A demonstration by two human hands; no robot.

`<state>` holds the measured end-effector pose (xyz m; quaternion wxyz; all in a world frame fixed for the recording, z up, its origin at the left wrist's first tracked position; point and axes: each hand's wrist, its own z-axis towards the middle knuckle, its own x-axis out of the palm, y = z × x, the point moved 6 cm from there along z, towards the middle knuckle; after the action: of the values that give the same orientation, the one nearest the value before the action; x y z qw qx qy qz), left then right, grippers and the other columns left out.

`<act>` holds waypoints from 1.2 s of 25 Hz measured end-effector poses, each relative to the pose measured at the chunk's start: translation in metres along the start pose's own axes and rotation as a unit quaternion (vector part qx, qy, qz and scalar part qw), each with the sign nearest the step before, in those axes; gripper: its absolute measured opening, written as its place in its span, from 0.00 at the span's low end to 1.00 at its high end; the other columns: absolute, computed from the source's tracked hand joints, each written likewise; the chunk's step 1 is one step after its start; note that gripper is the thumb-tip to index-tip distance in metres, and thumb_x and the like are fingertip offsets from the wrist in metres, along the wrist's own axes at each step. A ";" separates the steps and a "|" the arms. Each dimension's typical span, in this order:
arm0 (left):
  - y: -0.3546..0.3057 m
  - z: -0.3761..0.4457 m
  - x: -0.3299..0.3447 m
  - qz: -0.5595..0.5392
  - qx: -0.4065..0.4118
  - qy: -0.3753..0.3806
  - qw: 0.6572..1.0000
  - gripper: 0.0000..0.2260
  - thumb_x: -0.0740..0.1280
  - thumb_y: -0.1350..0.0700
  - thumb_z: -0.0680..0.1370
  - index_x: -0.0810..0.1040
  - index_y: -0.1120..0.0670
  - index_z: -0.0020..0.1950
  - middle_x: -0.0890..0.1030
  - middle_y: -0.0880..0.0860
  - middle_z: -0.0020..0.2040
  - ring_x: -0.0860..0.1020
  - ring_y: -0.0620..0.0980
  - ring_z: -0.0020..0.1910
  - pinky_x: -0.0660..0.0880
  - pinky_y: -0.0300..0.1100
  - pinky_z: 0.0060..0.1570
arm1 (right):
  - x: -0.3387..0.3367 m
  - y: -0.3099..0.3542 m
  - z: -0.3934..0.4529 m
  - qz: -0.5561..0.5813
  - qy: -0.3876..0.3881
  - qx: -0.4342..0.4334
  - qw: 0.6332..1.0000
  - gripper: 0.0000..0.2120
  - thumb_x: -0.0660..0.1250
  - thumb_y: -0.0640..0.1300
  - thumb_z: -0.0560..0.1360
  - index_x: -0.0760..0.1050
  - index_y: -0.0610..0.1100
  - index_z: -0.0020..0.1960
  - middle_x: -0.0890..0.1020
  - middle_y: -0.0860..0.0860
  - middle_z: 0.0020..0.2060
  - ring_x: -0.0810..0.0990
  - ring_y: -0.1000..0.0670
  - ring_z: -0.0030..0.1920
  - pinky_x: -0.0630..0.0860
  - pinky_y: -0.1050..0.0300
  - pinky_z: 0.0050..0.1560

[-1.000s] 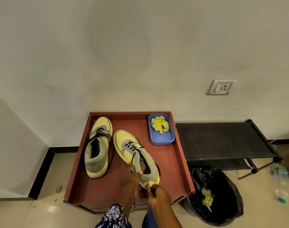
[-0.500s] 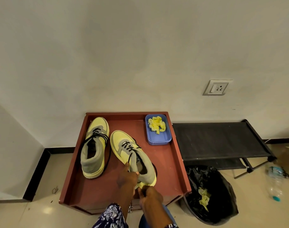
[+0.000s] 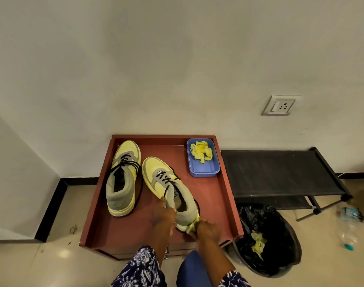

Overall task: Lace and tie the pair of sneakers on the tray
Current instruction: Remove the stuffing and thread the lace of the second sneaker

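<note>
Two yellow-and-grey sneakers with black laces lie on a reddish-brown tray [image 3: 106, 224]. The left sneaker [image 3: 123, 179] rests untouched, its laces trailing down both sides. The right sneaker [image 3: 168, 187] lies at an angle, toe toward the wall. My left hand [image 3: 163, 214] pinches its grey tongue at the collar. My right hand [image 3: 206, 229] grips a crumpled yellow paper wad [image 3: 192, 225] at the sneaker's heel.
A blue tub [image 3: 204, 170] with crumpled yellow paper sits at the tray's back right corner. A black low rack [image 3: 280, 172] stands to the right. Below it is a black-lined bin [image 3: 268, 239] holding yellow paper. A plastic bottle [image 3: 349, 226] lies on the floor far right.
Both hands stay on the right sneaker. My right hand has drawn the yellow paper a little further out past the heel. The camera view shifted slightly.
</note>
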<state>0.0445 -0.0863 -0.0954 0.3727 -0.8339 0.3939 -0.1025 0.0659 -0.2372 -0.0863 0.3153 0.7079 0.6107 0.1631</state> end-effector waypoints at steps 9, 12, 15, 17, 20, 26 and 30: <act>-0.006 -0.001 -0.012 -0.022 -0.039 0.014 0.999 0.28 0.59 0.69 0.77 0.61 0.47 0.73 0.72 0.57 0.65 0.74 0.62 0.57 0.75 0.49 0.34 | 0.021 0.020 0.037 -0.253 0.074 -0.160 0.951 0.13 0.64 0.33 0.67 0.82 0.46 0.32 0.85 0.44 0.34 0.81 0.44 0.36 0.81 0.44 0.44; -0.011 0.002 -0.023 0.000 -0.019 0.006 1.000 0.23 0.56 0.64 0.79 0.62 0.48 0.73 0.72 0.56 0.67 0.74 0.61 0.55 0.74 0.46 0.31 | 0.029 0.018 0.037 -0.264 0.091 -0.149 0.949 0.12 0.65 0.33 0.66 0.81 0.47 0.31 0.85 0.42 0.36 0.79 0.45 0.36 0.81 0.44 0.45; -0.013 0.005 -0.035 0.027 -0.005 0.006 1.000 0.21 0.56 0.60 0.80 0.63 0.47 0.73 0.71 0.57 0.67 0.74 0.62 0.56 0.76 0.48 0.35 | 0.037 0.020 0.031 -0.285 0.122 -0.130 0.942 0.11 0.64 0.33 0.68 0.81 0.46 0.32 0.82 0.43 0.33 0.77 0.46 0.31 0.80 0.52 0.39; -0.013 0.006 -0.040 0.035 -0.001 0.009 0.999 0.21 0.56 0.60 0.80 0.63 0.47 0.72 0.71 0.57 0.67 0.73 0.63 0.57 0.77 0.51 0.40 | 0.043 0.024 0.029 -0.277 0.133 -0.123 0.944 0.10 0.64 0.34 0.67 0.81 0.45 0.34 0.81 0.43 0.31 0.75 0.48 0.28 0.77 0.55 0.35; -0.014 0.005 -0.041 0.051 0.020 -0.002 0.999 0.21 0.56 0.61 0.80 0.63 0.48 0.72 0.71 0.57 0.68 0.75 0.62 0.51 0.77 0.50 0.37 | 0.054 0.034 0.028 -0.242 0.142 -0.127 0.951 0.10 0.63 0.33 0.67 0.81 0.43 0.37 0.84 0.43 0.36 0.77 0.48 0.32 0.78 0.55 0.37; -0.012 0.010 -0.041 0.063 0.036 -0.005 0.997 0.23 0.58 0.63 0.79 0.64 0.48 0.72 0.71 0.58 0.67 0.75 0.57 0.42 0.79 0.51 0.39 | 0.083 0.063 0.017 -0.205 0.224 -0.190 0.934 0.17 0.58 0.31 0.69 0.81 0.45 0.47 0.84 0.44 0.48 0.82 0.45 0.46 0.80 0.46 0.52; -0.009 0.012 -0.042 0.074 0.037 -0.008 0.997 0.23 0.58 0.64 0.78 0.64 0.49 0.72 0.72 0.57 0.67 0.77 0.62 0.48 0.80 0.59 0.44 | 0.069 0.066 -0.010 -0.287 0.213 -0.313 0.880 0.19 0.58 0.29 0.71 0.79 0.41 0.55 0.78 0.53 0.50 0.77 0.51 0.53 0.74 0.59 0.58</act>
<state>0.0275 -0.0454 -0.0920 0.4130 -0.7891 0.4472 -0.0827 0.1236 -0.1720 -0.0473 0.4159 0.3147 0.7566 0.3945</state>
